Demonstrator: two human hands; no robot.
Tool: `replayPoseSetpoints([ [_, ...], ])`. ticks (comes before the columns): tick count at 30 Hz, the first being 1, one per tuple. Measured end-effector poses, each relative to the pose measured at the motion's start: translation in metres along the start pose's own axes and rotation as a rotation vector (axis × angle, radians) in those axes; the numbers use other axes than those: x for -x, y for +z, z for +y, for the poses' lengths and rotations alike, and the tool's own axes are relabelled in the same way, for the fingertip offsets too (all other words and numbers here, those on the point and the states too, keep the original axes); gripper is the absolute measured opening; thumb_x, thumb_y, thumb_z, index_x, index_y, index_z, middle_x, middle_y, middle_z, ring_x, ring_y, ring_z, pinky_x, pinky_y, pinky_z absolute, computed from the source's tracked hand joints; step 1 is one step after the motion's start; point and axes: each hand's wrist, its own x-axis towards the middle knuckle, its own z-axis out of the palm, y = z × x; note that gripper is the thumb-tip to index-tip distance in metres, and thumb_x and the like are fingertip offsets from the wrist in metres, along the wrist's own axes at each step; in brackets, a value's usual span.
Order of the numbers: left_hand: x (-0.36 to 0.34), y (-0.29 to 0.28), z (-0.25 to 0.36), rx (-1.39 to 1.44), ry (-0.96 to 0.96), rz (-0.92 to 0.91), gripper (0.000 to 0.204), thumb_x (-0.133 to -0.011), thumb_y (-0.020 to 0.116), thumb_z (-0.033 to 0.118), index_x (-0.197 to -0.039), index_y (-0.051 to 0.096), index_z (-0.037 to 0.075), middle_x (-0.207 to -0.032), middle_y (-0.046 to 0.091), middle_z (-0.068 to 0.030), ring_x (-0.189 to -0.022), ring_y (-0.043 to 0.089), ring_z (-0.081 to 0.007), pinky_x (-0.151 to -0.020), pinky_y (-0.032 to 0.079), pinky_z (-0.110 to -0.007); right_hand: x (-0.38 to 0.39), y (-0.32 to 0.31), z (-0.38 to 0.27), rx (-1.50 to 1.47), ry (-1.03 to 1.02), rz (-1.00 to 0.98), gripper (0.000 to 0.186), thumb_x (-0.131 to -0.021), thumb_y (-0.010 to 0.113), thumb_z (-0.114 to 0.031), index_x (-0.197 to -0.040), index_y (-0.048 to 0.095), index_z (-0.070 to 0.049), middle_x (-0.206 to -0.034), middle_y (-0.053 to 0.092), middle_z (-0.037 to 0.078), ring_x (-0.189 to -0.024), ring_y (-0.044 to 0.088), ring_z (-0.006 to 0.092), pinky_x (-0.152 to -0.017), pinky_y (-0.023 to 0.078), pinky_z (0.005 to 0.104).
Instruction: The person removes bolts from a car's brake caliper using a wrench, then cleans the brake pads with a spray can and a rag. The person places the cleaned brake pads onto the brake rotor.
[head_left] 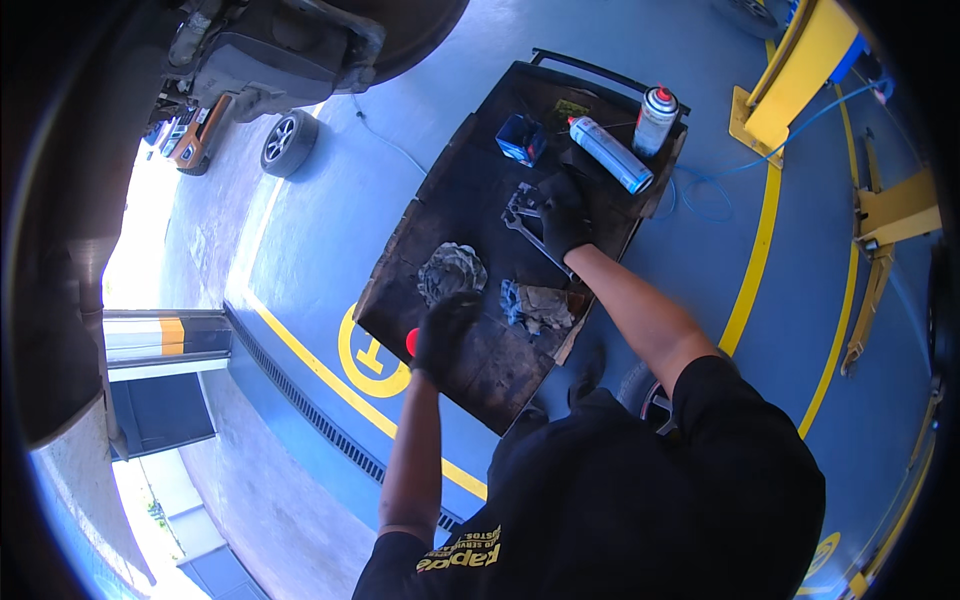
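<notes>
My right hand, in a black glove, reaches over the dark cart top beside metal tools. An open-end wrench lies partly beneath that hand, with small metal pieces at its fingertips. Its dark fingers blend into the surface, so a grip cannot be made out. My left hand, gloved too, is at the near edge of a crumpled grey rag. Its fingers are blurred and dark. A red round thing shows partly from behind the left hand. Right of the rag lies a second, blue and brown crumpled cloth.
Toward the cart's far end are a small blue box, a lying spray can and an upright one. A vehicle's underside hangs upper left. A wheel and a yellow lift post stand on the blue floor.
</notes>
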Motion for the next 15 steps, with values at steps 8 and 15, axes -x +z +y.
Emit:
replayPoseSetpoints([
  [8, -0.16, 0.11, -0.048, -0.864, -0.058, 0.06, 0.046, -0.097, 0.059, 0.043, -0.118, 0.072, 0.003, -0.119, 0.072, -0.0225, -0.114, 0.069, -0.0374, -0.096, 0.054, -0.045, -0.005, -0.016, 0.021, -0.115, 0.008, -0.354, 0.029, -0.092, 0.063, -0.018, -0.119, 0.063, -0.006, -0.12, 0.068, 0.021, -0.112, 0.067, 0.0358, -0.096, 0.052, 0.045],
  [15, -0.196, 0.136, -0.028, -0.694, -0.353, 0.38, 0.061, -0.09, 0.062, 0.056, -0.12, 0.068, 0.004, -0.118, 0.071, -0.0246, -0.113, 0.069, -0.0391, -0.094, 0.055, -0.048, 0.045, -0.1, 0.019, -0.699, 0.313, -0.355, 0.034, -0.091, 0.066, -0.02, -0.119, 0.065, -0.001, -0.098, 0.071, 0.014, -0.089, 0.069, 0.0272, -0.081, 0.054, 0.0418],
])
